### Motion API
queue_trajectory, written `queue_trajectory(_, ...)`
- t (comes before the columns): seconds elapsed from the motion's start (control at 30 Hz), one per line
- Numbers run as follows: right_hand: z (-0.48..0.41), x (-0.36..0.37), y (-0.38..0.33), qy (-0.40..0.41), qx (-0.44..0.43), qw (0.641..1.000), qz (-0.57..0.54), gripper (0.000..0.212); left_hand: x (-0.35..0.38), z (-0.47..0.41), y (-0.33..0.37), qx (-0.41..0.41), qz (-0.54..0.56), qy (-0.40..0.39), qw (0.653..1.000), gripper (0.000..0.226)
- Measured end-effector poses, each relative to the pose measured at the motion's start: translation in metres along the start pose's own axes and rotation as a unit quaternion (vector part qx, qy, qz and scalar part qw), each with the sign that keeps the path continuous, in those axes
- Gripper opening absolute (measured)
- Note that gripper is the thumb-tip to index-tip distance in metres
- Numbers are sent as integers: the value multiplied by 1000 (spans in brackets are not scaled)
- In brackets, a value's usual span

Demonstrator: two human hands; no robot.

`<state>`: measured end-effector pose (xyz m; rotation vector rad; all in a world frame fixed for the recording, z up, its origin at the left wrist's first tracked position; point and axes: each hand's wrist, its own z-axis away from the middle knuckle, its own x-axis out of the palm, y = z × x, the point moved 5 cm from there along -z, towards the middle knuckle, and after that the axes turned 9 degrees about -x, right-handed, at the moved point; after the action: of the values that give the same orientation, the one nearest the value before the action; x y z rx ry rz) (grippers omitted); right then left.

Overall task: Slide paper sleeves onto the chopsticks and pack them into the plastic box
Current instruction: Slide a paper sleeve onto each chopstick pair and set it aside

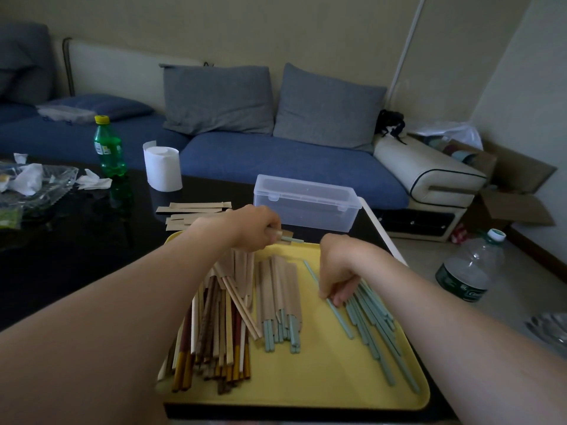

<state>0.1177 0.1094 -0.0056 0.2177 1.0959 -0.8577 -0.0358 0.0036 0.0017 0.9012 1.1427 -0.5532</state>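
A yellow tray point(306, 381) holds sleeved wooden chopsticks point(214, 332) on its left, sleeved pale blue chopsticks point(280, 302) in the middle and bare pale blue chopsticks point(377, 329) on its right. My left hand point(254, 227) grips a brown paper sleeve with a blue chopstick tip point(291, 239) poking out, above the tray's far edge. My right hand point(336, 277) curls down onto the bare blue pile, fingers pinching a chopstick there. The clear plastic box point(306, 200) stands closed beyond the tray. Loose paper sleeves point(193, 210) lie left of the box.
On the black table stand a green bottle point(109, 145), a paper roll point(162, 168) and a plastic bag with tissues point(33, 182) at far left. A blue sofa runs behind. A water bottle point(469, 271) and cardboard boxes point(515, 207) sit on the floor to the right.
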Motion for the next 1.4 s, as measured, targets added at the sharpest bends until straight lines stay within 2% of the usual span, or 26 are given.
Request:
queue_trajectory(0.1,0,-3,2,19,-27,999,-6,19,2,-2,-3,-10,-10,-3,1000,5)
queue_trajectory(0.23,5,-24,-3,152,-145,975,-77,10,3,-3,-6,-20,-5,-8,1000,6)
queue_trajectory(0.33,11,-25,-10,158,-222,956,-105,6,3,-4,-8,-21,-5,-1,1000,8)
queue_trajectory(0.47,6,-21,-8,161,-218,962,-35,7,4,-4,-9,-16,3,-7,1000,8)
queue_trajectory(0.7,4,-23,-4,168,-226,959,-12,3,5,-2,-8,-7,18,-25,1000,7)
queue_trajectory(0.87,-2,-26,-3,199,-251,946,-41,13,6,-3,-5,10,4,-24,1000,3)
queue_trajectory(1.0,-4,-31,-8,252,-284,919,-109,26,1,1,2,41,17,-13,999,10)
queue_trajectory(1.13,-5,-31,-16,287,-259,897,-213,26,-5,2,9,54,26,15,998,19)
queue_trajectory(1.23,0,-44,-3,374,-150,872,-279,27,-6,4,7,49,45,19,998,17)
queue_trajectory(1.3,-2,-41,5,352,-80,862,-356,23,-6,4,7,48,55,20,997,12)
queue_trajectory(1.4,-4,-27,-10,255,-73,875,-405,23,-8,6,11,60,65,22,996,7)
